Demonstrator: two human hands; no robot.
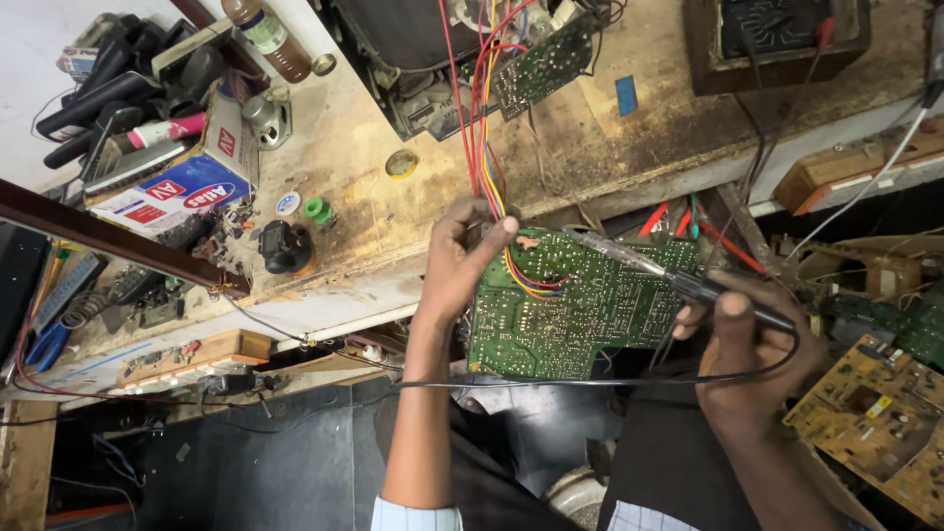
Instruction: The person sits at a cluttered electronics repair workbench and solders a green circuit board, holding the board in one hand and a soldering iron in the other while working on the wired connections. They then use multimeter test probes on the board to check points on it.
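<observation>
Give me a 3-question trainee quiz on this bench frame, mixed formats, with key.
1. True or false: the left hand grips the edge of the green board.
2. What does the right hand hold? A) soldering iron B) pliers C) remote
3. Fill in: the iron's tip rests on the ____ .

Key
1. True; it holds the board's left edge, near the coloured wires.
2. A; a black cord runs from it below the board.
3. Board; the tip touches its upper part.
</observation>
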